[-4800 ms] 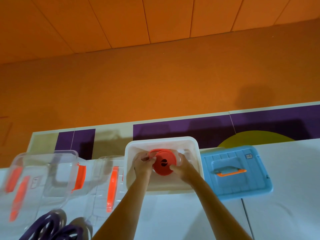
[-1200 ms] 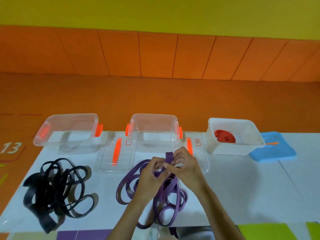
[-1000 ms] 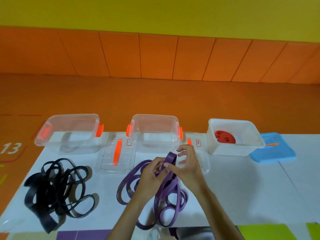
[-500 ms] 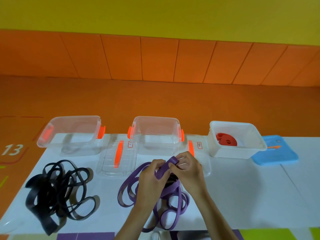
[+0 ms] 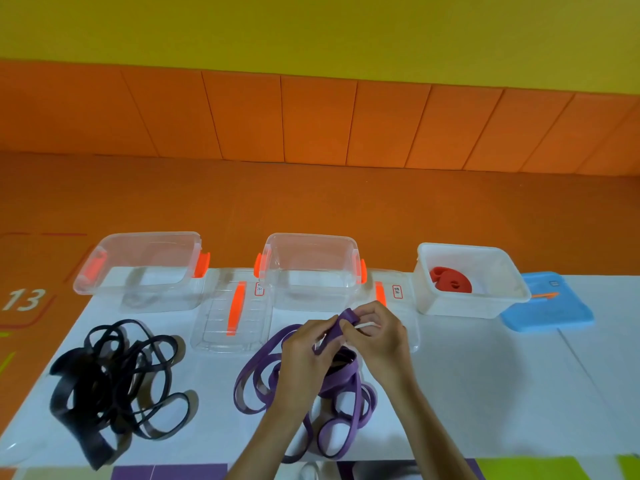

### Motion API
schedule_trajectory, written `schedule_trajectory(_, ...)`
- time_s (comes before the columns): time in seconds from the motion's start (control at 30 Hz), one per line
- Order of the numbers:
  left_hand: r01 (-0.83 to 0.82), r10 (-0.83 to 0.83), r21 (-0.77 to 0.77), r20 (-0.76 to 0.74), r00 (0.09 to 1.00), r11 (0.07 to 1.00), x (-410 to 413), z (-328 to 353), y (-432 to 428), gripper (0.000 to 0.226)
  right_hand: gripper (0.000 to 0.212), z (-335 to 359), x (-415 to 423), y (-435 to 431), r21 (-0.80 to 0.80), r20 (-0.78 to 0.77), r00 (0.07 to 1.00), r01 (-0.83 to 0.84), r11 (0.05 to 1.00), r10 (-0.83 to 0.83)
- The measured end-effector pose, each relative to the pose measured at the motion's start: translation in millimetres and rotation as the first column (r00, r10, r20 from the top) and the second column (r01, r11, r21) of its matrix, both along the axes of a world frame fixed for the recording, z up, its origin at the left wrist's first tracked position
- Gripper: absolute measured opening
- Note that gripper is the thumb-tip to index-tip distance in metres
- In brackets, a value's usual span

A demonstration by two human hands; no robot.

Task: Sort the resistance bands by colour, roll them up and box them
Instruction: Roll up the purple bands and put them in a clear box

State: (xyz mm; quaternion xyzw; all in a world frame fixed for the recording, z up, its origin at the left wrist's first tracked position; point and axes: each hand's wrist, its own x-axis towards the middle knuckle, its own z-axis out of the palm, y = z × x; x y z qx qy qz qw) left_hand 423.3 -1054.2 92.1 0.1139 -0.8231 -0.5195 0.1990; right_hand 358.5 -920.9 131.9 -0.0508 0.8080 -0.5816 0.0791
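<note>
A tangle of purple bands (image 5: 349,393) lies on the white table in front of me. My left hand (image 5: 304,358) and my right hand (image 5: 377,337) both pinch the folded end of one purple band (image 5: 348,315), lifted a little above the pile. A heap of black bands (image 5: 110,382) lies at the left. A rolled red band (image 5: 450,279) sits in the white box (image 5: 509,289) at the back right. Two clear boxes with orange clips, one at the back left (image 5: 138,296) and one in the middle (image 5: 311,299), hold no bands.
Two clear lids with orange handles (image 5: 235,310) (image 5: 398,296) lie flat beside the clear boxes. A blue lid (image 5: 547,310) lies right of the white box. The table's near edge runs along the bottom; orange floor and wall lie beyond.
Earlier both hands set the red roll into the white box. Since then they took up a purple band's end; over the last second the fingers have folded it tighter.
</note>
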Motion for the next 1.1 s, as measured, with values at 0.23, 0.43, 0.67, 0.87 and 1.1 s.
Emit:
schedule_trajectory(0.23,0.027,-0.030,0.093,0.032,0.999,0.995,-2,7,-2,0.036,0.025,5,0,3,-0.189,0.150,0.987,0.082,0.979,-0.054)
schedule_trajectory(0.43,-0.035,0.046,0.171,-0.060,0.997,0.985,-1,21,3,0.035,0.011,0,3,-5,-0.330,0.406,0.914,0.166,0.929,-0.019)
schedule_trajectory(0.67,-0.083,0.092,0.139,-0.060,0.994,0.987,0,27,7,0.028,0.024,5,-6,-6,-0.229,0.329,0.944,0.107,0.967,-0.026)
schedule_trajectory(0.87,-0.064,0.063,-0.016,-0.059,0.996,0.998,0,21,5,0.030,0.023,7,5,-14,-0.285,0.357,0.934,0.099,0.954,0.010)
schedule_trajectory(1.1,-0.010,0.022,0.132,-0.086,0.996,0.991,10,24,-8,0.042,0.013,7,5,-11,-0.312,0.374,0.927,0.105,0.944,0.021)
